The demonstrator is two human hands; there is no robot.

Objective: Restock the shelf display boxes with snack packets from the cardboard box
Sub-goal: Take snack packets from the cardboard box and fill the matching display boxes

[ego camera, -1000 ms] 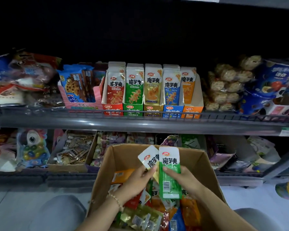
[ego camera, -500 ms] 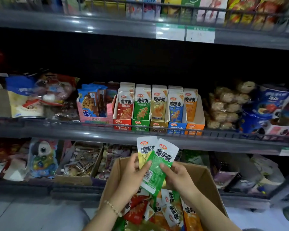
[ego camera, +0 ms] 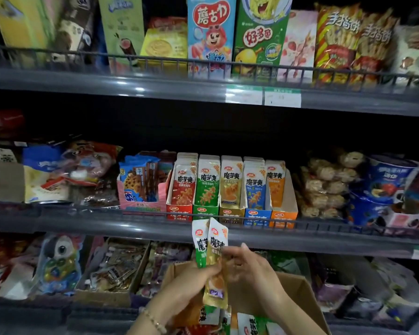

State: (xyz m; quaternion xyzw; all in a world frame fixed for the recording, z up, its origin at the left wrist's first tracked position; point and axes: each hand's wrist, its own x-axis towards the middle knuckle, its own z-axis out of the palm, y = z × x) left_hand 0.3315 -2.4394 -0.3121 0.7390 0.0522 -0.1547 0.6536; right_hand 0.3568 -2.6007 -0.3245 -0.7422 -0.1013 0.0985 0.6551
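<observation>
As L grip (ego camera: 186,286) pinches, pkts (ego camera: 215,240) stick up

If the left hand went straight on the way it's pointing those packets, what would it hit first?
Likely the grey shelf edge, right behind the packets in the left hand, below the green display box; depth is unclear.

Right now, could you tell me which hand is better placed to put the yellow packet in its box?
Right, probably: the right hand touches the yellow packet, below the yellow display box; the left hand grips it and the green packet.
</observation>
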